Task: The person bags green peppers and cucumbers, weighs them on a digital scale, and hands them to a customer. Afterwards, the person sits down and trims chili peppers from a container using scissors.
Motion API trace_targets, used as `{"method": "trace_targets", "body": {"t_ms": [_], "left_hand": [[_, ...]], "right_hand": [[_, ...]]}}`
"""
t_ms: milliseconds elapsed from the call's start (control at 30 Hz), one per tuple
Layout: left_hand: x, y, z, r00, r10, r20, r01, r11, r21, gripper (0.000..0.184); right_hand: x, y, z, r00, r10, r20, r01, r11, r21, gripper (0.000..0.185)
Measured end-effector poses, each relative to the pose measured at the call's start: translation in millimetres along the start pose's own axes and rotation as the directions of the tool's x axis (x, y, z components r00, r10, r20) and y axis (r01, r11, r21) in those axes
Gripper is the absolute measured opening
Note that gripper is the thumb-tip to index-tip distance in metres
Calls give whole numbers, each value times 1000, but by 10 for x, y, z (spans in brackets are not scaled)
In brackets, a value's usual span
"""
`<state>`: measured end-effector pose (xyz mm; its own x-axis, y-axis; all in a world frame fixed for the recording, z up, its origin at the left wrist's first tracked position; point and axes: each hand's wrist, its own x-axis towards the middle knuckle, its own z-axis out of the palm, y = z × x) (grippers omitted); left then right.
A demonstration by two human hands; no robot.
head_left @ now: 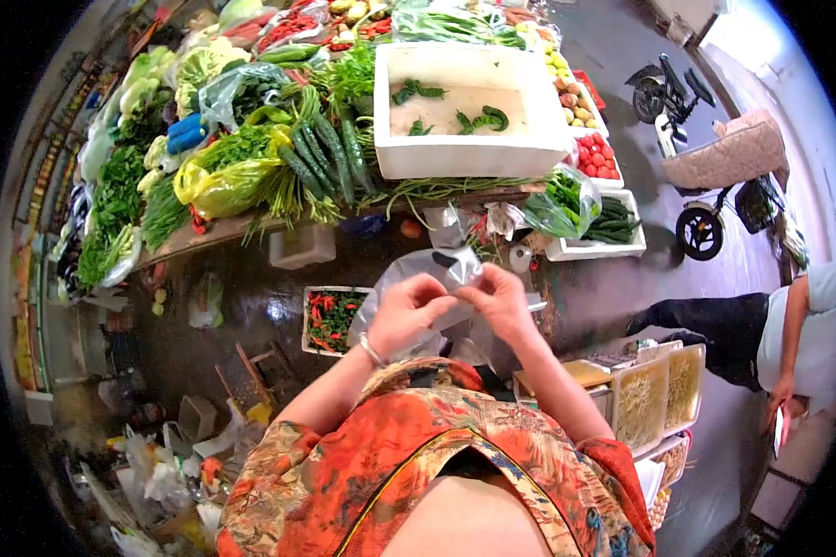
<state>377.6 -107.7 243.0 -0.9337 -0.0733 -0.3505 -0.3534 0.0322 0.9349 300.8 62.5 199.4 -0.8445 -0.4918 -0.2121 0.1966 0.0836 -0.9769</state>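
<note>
A clear plastic bag [462, 266] is pinched between my two hands, in front of my chest. My left hand [405, 311], with a bracelet at the wrist, has its fingers closed on the bag's left side. Thumb and fingers of my right hand [500, 295] pinch its right side. The bag's loose film spreads around and below my left hand. Beyond the hands, a white foam box [474, 160] holds several green peppers [489, 119] on the vegetable stall. A bag of green peppers [563, 204] lies to its lower right.
Cucumbers [325, 158] and a yellow bag of greens [237, 172] lie on the stall. A box of red and green peppers [333, 318] stands at left below. Tubs of sprouts [639, 399] are at right. Another person [802, 325] stands far right, near a scooter [701, 227].
</note>
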Motion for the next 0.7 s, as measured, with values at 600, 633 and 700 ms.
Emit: {"method": "trace_targets", "body": {"t_ms": [600,633,700], "left_hand": [[265,-353,258,979,-157,131,199,885,-421,12],[284,-374,236,975,-170,143,217,865,-452,12],[310,-411,183,971,-199,135,240,852,-465,12]], "right_hand": [[-164,94,-23,993,-2,-117,-5,998,-61,23],[-153,106,-21,994,-4,-112,-5,997,-75,24],[-111,155,-31,996,38,-83,-29,994,110,31]]}}
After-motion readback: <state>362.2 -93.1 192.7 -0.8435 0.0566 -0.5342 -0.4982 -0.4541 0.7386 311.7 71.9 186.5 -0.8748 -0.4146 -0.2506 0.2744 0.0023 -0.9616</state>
